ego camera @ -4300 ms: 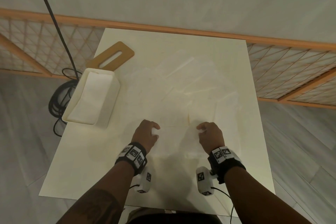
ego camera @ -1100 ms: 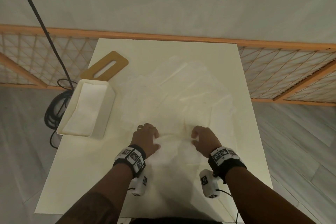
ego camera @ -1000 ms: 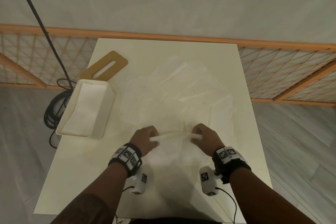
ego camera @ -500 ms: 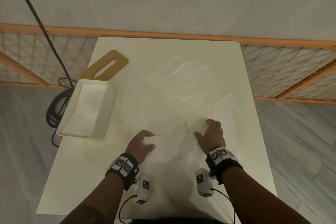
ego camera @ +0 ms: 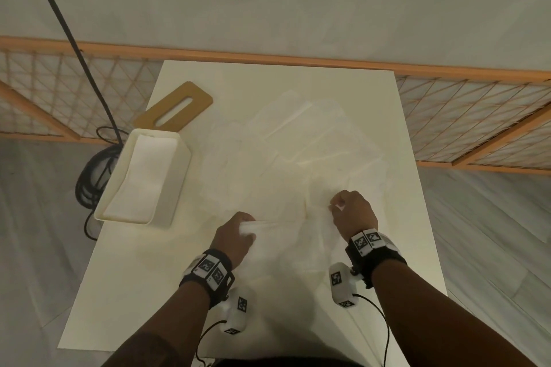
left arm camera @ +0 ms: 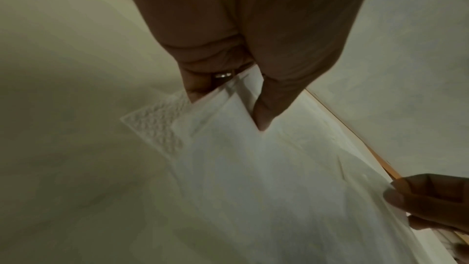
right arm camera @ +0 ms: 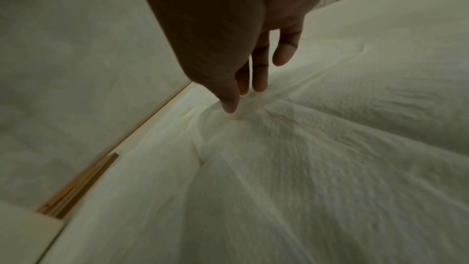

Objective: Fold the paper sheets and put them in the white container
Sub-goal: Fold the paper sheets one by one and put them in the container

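Both hands on one paper sheet at the near middle of the surface.

Left hand: grip pinched on the left corner of the paper sheet, layers caught between thumb and fingers, corner raised off the surface. Right hand: grip narrow, thumb and fingertips gathering the sheet's right part, creases radiating from the pinch. Sheet slack and rumpled between the two hands. Other paper sheets spread overlapping across the middle and far surface. White container at the left edge, tilted, already holding folded white paper. Wooden slotted lid just behind the container. Black cable coiled on the floor, left of the surface.
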Demonstrator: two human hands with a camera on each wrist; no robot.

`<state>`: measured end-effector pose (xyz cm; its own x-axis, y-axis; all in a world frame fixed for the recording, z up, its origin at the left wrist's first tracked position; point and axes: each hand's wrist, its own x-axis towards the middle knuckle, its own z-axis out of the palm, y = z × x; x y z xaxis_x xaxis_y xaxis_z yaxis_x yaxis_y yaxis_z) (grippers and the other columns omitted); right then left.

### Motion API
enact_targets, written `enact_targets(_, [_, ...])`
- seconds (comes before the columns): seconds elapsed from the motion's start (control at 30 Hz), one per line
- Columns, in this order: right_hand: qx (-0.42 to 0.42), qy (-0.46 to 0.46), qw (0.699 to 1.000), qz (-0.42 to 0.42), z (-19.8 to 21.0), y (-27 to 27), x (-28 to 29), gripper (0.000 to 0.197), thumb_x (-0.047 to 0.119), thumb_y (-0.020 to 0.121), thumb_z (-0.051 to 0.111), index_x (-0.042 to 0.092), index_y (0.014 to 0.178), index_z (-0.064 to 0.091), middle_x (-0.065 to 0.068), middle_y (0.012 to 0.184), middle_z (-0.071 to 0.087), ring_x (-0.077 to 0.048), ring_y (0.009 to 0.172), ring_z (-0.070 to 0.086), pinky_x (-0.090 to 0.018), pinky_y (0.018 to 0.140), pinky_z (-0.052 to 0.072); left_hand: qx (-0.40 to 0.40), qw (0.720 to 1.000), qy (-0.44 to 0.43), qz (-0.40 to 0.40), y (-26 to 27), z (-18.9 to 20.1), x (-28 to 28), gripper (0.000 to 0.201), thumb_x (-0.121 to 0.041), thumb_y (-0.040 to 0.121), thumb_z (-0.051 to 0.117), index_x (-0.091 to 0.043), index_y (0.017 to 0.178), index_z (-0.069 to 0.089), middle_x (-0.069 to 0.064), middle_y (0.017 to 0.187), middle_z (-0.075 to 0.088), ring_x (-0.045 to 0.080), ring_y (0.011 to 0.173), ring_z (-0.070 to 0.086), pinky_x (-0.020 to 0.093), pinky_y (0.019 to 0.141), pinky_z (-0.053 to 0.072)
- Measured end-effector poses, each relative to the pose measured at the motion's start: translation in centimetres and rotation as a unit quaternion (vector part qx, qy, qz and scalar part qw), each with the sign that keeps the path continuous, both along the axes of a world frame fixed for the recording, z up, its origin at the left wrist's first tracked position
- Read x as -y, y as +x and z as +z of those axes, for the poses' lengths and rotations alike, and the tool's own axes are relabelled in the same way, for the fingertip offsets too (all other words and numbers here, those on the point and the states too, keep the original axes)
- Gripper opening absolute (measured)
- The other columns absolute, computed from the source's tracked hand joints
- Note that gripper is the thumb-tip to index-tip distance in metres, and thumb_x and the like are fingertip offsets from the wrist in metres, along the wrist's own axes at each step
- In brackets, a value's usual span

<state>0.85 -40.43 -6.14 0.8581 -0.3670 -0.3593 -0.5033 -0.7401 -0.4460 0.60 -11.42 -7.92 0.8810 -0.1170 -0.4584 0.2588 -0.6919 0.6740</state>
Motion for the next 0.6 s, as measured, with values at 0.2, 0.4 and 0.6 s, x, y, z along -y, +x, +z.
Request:
enact_targets(0.2, [0.167, 0.042, 0.985, -0.003, 2.5, 0.2, -1.6, 0.008, 0.022, 0.089, 0.065, 0.024, 0.092, 0.058, 0.005, 0.106, 0.057, -0.019, 0.100, 0.058, -0.041, 0.086, 0.050, 0.034, 0.999, 0.019, 0.017, 0.2, 0.0, 0.5, 0.036, -0.013, 0.089, 0.068, -0.024, 0.121, 0.055, 0.002, 0.116, 0.059, 0.023, 0.096, 0.062, 0.021, 0.079, 0.045])
enact_targets(0.4, [0.250, 0.140, 0.956, 0.063, 4.1, -1.7, -5.9, 0.012, 0.021, 0.085, 0.064, 0.024, 0.091, 0.054, 0.012, 0.095, 0.056, -0.006, 0.088, 0.056, -0.024, 0.078, 0.046, 0.177, 0.984, 0.010, 0.007, 0.4, 2.6, 3.0, 0.068, -0.084, 0.083, 0.040, -0.024, 0.104, 0.066, -0.006, 0.118, 0.056, 0.017, 0.109, 0.054, 0.039, 0.098, 0.045])
enact_targets(0.6, [0.054, 0.485, 0.871, -0.059, 6.1, -0.8, -7.9, 0.019, 0.020, 0.103, 0.056, 0.005, 0.107, 0.066, -0.009, 0.109, 0.074, -0.022, 0.099, 0.072, -0.030, 0.078, 0.058, -0.179, 0.901, -0.395, 0.028, 0.6, 6.3, 5.8, 0.093, -0.092, 0.066, 0.054, -0.033, 0.138, 0.053, -0.005, 0.136, 0.062, 0.015, 0.125, 0.059, 0.043, 0.103, 0.049])
